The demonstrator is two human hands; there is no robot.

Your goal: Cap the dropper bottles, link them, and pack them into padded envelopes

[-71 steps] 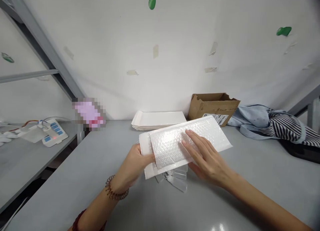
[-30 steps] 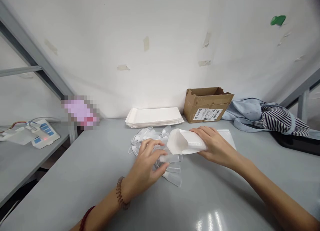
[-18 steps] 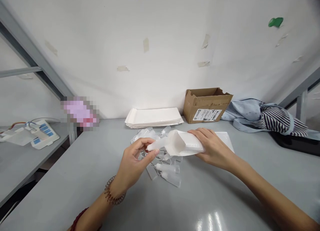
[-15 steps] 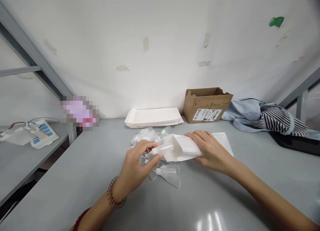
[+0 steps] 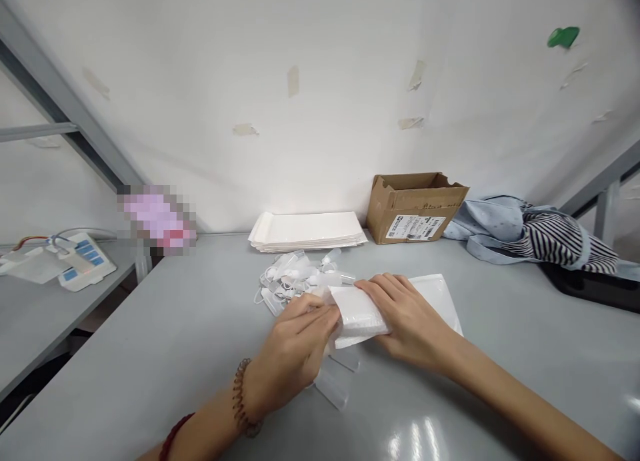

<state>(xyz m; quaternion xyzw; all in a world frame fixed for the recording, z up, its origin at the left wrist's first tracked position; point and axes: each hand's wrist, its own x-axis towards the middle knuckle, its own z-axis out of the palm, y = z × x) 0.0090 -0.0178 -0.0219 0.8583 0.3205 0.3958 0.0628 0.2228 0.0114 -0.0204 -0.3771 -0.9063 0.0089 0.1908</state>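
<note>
My right hand is wrapped round a white padded envelope, gripping it from above. The envelope lies slantwise, its mouth facing left and its other end showing past my wrist. At the mouth, the fingers of my left hand are closed together, their tips partly hidden; what they hold there cannot be seen. A pile of small clear plastic bottles with white caps and loops lies just beyond my left hand. More clear bottles stick out from beneath that hand on the near side.
A stack of white envelopes rests at the table's back edge against the white wall. Right of it stands an open cardboard box. Bundled blue and striped cloth and a black tray sit far right. A white device is on the left-hand table.
My left hand has moved right, against the envelope's mouth. The bottle it held partway into the mouth is out of sight now. The envelope's mouth has dropped slightly and narrowed.
</note>
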